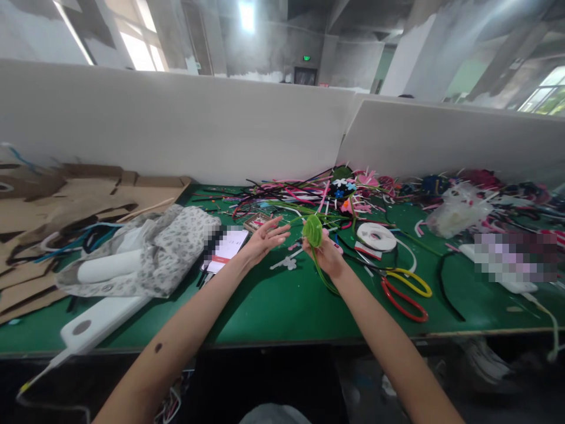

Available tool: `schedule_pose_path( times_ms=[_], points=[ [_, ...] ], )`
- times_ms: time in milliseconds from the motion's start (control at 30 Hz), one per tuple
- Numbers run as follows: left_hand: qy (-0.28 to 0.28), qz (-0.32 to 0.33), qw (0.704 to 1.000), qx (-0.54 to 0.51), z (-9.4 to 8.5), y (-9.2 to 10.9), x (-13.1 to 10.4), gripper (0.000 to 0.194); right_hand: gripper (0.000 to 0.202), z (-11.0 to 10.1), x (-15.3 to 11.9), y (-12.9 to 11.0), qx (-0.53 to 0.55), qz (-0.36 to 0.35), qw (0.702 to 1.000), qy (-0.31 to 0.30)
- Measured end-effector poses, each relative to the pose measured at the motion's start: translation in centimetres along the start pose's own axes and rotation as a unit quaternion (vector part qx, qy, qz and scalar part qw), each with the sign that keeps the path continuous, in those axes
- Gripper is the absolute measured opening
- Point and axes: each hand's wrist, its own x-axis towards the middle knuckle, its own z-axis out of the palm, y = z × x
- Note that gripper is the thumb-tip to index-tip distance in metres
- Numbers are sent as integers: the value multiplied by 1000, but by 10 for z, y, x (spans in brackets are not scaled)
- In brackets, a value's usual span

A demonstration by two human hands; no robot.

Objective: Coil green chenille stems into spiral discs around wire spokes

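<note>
A coiled ball of bright green pipe cleaner (313, 231) sits at the fingertips of my right hand (325, 253), whose fingers are closed around its base. A loose green strand trails below that wrist. Left of it, my left hand (266, 240) holds nothing, with its fingers stretched out and apart. On the green table between and below my hands lies a small white flower shape (289, 263). A phone (227, 247) with a lit screen rests by my left wrist. Red-and-yellow-handled scissors (406, 290) and a white tape roll (376, 236) lie right of my right hand.
Pink, black and green pipe cleaners (282, 194) pile up along the back against a white partition (176, 123). A patterned cloth (176, 247) and cardboard (88, 194) cover the left side. A plastic bag (459, 209) and a white power strip (498, 271) lie at right.
</note>
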Motion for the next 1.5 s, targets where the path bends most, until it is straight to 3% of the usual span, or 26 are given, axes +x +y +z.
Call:
schedule_pose_path(
  times_ms=[133,467,700,933,1200,1500],
  points=[
    [-4,0,1000,10,-3,-3,2,72,30,2,-1,-1,-4,0,1000,3],
    [-20,35,998,54,3,3,-1,90,32,0,-1,-2,-25,1,999,21],
    [25,-5,996,81,11,6,-2,50,32,0,-1,-2,-32,0,999,24],
    [31,-64,995,68,14,7,-3,50,33,0,-1,-2,-42,2,999,26],
    [61,-54,996,45,8,5,-2,29,32,-1,0,0,-40,6,999,16],
    [58,-49,997,8,5,2,0,27,33,3,-3,1,-28,33,999,-25]
  ],
)
